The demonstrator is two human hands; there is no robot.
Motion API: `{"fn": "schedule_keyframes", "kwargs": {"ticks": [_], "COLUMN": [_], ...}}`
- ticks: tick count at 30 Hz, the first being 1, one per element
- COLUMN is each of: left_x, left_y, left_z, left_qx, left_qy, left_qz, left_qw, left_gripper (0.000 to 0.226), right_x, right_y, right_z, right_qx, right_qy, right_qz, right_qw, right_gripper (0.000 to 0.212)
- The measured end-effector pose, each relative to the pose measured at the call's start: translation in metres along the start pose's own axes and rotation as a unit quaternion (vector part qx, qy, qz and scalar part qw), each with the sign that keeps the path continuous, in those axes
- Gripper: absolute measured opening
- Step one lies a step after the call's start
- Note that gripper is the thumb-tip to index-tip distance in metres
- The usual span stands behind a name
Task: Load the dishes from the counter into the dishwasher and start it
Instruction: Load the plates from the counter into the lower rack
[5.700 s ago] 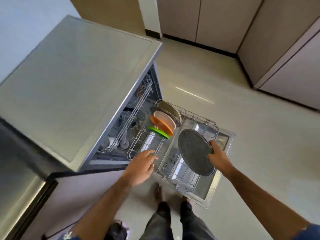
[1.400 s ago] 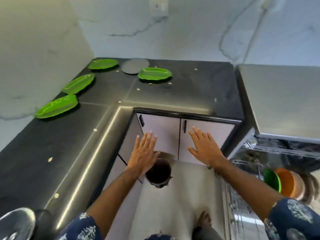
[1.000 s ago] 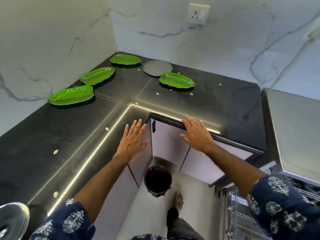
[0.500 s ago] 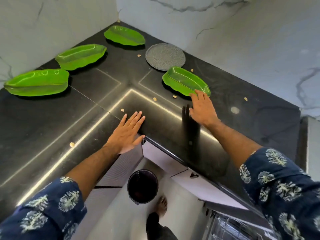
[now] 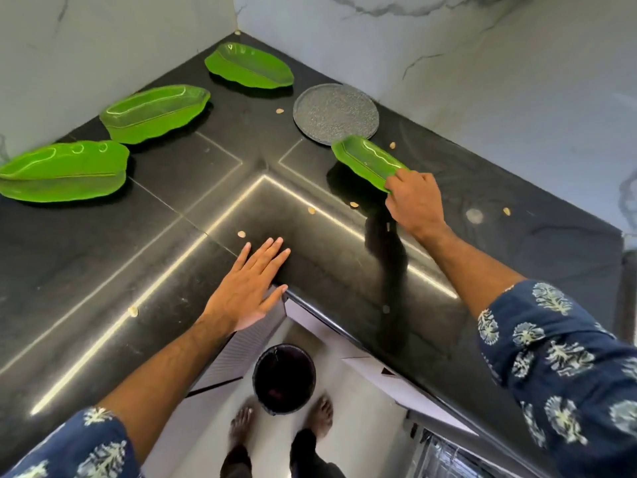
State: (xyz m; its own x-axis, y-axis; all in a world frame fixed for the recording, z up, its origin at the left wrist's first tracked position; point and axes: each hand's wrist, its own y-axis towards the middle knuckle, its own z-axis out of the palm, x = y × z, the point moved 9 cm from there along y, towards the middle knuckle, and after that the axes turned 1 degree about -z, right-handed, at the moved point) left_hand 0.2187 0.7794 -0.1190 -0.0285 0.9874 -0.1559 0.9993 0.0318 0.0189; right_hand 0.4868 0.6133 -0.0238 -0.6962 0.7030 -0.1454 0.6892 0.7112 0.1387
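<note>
Green leaf-shaped dish (image 5: 367, 161) gripped at its near end by right hand (image 5: 413, 201), fingers curled round the rim, far end tilted up off black counter (image 5: 482, 208). Just beyond that dish, touching or nearly touching its far tip: speckled grey round plate (image 5: 336, 113), flat on the counter. Left of the grey plate, in the corner: second green leaf dish (image 5: 250, 65). Farther left from the grey plate, along the wall: third green leaf dish (image 5: 155, 112), then fourth green leaf dish (image 5: 63, 170), all lying flat and apart from one another. Nearer than the grey plate, at the counter's inner corner edge: left hand (image 5: 246, 288), fingers straight and together, thumb spread, palm down over the stone, holding nothing; contact with the surface cannot be told. Scattered pale crumbs (image 5: 241, 233) around the grey plate and toward the counter edge. Below and nearer than the grey plate, on the floor: dark round bin (image 5: 284, 377), with two bare feet (image 5: 241, 422) just before it. Behind the grey plate: white marble wall (image 5: 448, 63) with dark veins. Blue patterned sleeves (image 5: 558, 360) on both arms.
</note>
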Motion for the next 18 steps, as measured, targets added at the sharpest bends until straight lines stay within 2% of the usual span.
{"fn": "schedule_keyframes", "kwargs": {"ticks": [5, 7, 8, 9, 11, 13, 14, 15, 16, 18], "left_x": [-0.001, 0.000, -0.001, -0.005, -0.034, -0.075, -0.101, -0.123, -0.150, -0.190], "left_y": [0.001, 0.004, 0.007, 0.008, 0.011, 0.013, 0.012, 0.009, 0.003, -0.009], "left_z": [0.000, -0.007, -0.013, -0.018, -0.030, -0.038, -0.040, -0.040, -0.038, -0.033], "left_qx": [0.022, 0.029, 0.037, 0.048, 0.079, 0.115, 0.143, 0.167, 0.187, 0.193], "left_qy": [-0.026, -0.135, -0.228, -0.345, -0.586, -0.724, -0.763, -0.786, -0.791, -0.779], "left_qz": [0.012, -0.013, -0.031, -0.050, -0.074, -0.093, -0.100, -0.105, -0.102, -0.100], "left_qw": [0.999, 0.990, 0.973, 0.936, 0.803, 0.674, 0.622, 0.585, 0.574, 0.588], "left_gripper": [0.081, 0.082, 0.083, 0.082, 0.076, 0.070, 0.067, 0.063, 0.057, 0.044], "right_x": [-0.001, 0.010, 0.019, 0.030, 0.052, 0.076, 0.090, 0.105, 0.117, 0.136], "right_y": [-0.042, -0.083, -0.109, -0.136, -0.194, -0.250, -0.278, -0.301, -0.328, -0.372], "right_z": [-0.071, -0.093, -0.102, -0.110, -0.123, -0.130, -0.133, -0.133, -0.135, -0.134], "right_qx": [-0.121, -0.163, -0.181, -0.194, -0.216, -0.223, -0.221, -0.213, -0.200, -0.168], "right_qy": [0.089, 0.122, 0.134, 0.143, 0.147, 0.139, 0.130, 0.118, 0.105, 0.086], "right_qz": [0.071, 0.094, 0.105, 0.114, 0.132, 0.146, 0.152, 0.151, 0.155, 0.165], "right_qw": [0.986, 0.974, 0.969, 0.964, 0.956, 0.954, 0.955, 0.958, 0.962, 0.968], "right_gripper": [0.016, 0.014, 0.013, 0.012, 0.011, 0.012, 0.013, 0.014, 0.015, 0.013]}}
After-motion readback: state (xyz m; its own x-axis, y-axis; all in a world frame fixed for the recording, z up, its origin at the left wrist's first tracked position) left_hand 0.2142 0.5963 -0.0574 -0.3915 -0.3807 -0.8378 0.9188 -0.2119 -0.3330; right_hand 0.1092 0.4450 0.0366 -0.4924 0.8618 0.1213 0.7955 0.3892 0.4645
